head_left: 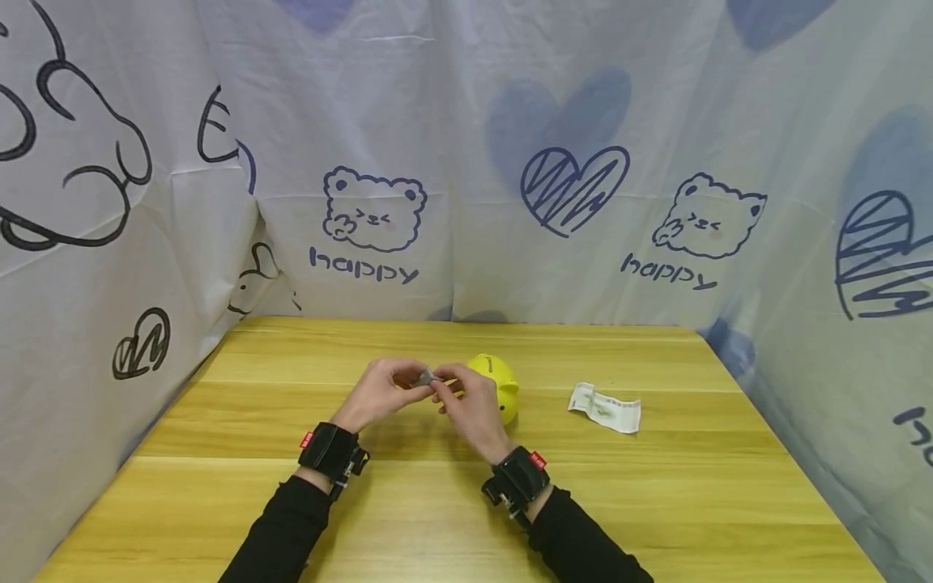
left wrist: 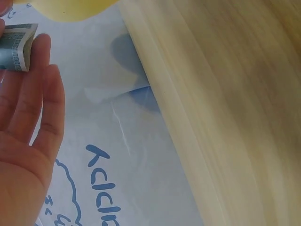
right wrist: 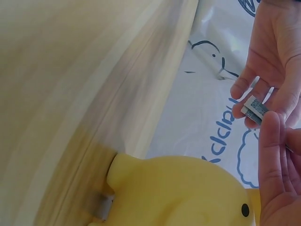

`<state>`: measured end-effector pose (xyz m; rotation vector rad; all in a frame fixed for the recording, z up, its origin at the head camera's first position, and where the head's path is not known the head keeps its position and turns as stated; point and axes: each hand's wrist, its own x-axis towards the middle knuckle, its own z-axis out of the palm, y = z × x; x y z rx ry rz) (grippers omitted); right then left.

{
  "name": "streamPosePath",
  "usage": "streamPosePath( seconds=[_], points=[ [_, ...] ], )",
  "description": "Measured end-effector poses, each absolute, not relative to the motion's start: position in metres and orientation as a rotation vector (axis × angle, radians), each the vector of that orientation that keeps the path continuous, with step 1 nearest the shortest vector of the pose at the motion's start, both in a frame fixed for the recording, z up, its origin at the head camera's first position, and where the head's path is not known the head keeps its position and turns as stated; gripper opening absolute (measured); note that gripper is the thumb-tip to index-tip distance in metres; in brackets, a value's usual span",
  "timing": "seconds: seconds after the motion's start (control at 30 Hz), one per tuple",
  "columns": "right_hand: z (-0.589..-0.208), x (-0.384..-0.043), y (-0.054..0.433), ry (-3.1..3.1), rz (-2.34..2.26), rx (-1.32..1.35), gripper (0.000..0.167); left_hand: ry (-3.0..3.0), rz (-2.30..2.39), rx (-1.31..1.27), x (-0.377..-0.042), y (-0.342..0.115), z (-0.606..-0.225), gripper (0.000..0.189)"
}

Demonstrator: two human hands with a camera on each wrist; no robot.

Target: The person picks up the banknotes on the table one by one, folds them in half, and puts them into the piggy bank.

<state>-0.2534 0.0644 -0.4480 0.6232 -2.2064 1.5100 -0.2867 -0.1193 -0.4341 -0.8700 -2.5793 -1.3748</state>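
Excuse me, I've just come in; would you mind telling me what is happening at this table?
A person is handling a small folded banknote, pinching it between the left hand and the right hand. A yellow animal-shaped figure stands on the wooden table, partly behind the right hand. A creased paper slip, perhaps another note, lies apart on the right.

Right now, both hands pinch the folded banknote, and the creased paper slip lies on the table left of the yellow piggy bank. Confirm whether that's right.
Wrong side: the head view shows the creased paper slip right of the yellow piggy bank. The left hand and right hand do pinch the folded banknote.
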Motion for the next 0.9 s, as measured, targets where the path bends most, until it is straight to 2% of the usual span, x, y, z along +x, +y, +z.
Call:
streamPosePath(
  seconds=[0.4,0.67,0.9],
  points=[
    [-0.4453,-0.2524,0.0641,-2.120,1.607,0.546,0.022,-2.477,-1.391,-0.820,-0.2892,-0.1189,-0.4358,0.022],
    [-0.4459,-0.2515,0.0644,-2.130,1.497,0.572,0.018,-2.484,-1.398,-0.882,-0.2871,-0.1198,-0.4356,0.026],
    [-0.4465,-0.2498,0.0642,-2.147,1.485,0.569,0.024,-2.539,-1.360,-0.863,-0.2855,-0.1185,-0.4359,0.029]
  ],
)
